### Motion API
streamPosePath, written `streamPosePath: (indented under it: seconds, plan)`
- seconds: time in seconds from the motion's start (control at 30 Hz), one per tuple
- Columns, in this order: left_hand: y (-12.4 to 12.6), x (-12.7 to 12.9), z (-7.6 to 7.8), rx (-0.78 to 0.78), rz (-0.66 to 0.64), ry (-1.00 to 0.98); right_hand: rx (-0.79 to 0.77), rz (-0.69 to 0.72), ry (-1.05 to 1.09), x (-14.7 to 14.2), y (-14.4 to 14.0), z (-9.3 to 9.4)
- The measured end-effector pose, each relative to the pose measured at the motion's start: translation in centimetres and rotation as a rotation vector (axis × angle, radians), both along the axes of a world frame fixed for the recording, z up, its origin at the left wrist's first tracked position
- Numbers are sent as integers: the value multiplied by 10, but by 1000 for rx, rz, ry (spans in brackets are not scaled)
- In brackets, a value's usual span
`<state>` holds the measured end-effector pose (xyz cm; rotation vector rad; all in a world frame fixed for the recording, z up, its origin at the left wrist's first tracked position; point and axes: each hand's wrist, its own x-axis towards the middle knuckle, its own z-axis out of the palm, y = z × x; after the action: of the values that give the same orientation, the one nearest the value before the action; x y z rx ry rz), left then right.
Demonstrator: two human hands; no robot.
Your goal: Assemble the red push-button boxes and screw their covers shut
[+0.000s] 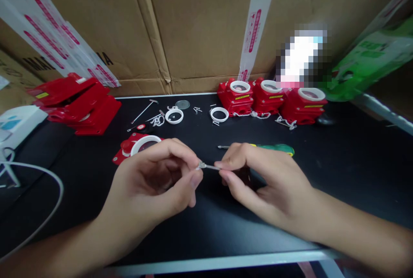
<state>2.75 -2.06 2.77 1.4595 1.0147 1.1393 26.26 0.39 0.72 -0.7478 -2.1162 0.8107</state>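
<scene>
Over the middle of the black table, my left hand (158, 179) pinches the whitish, knobbly end of a thin metal rod (210, 166) between thumb and fingertips. From the other side, my right hand (261, 174) grips the rod's plain end the same way. What the whitish end consists of is too small to make out. Behind my left hand lies a red housing (127, 146) with a white ring, partly covered by my fingers. A screwdriver with a green and yellow handle (279, 149) rests on the table just beyond my right hand.
Three red housings with white rings (240, 87) stand at the back right, near a pixelated bright patch. More red housings (97, 114) are stacked at the left. Loose white rings (219, 115), a small T-shaped hammer (143, 111) and screws (197, 109) lie between. A white cable (48, 172) curves at left.
</scene>
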Motion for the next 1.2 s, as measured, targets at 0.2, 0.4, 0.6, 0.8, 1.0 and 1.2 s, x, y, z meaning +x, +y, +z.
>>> streamPosePath:
  seconds: [0.2, 0.4, 0.6, 0.8, 1.0, 1.2]
  plan:
    - [3, 1, 1, 11, 10, 121, 344, -64, -246, 5, -1, -5]
    - [6, -5, -4, 63, -57, 335, 401, -55, -326, 3, 1, -2]
    - [6, -11, -4, 371, -62, 593, 421, 5, -378, 4, 2, 1]
    - [4, -14, -10, 693, -72, 732, 213, 26, -363, 7, 2, 7]
    - [3, -13, -9, 506, -42, 495, -12, 57, -590, 2, 5, 4]
    - [-1, -16, -5, 224, -136, 165, -102, 40, -690, -4, 9, 6]
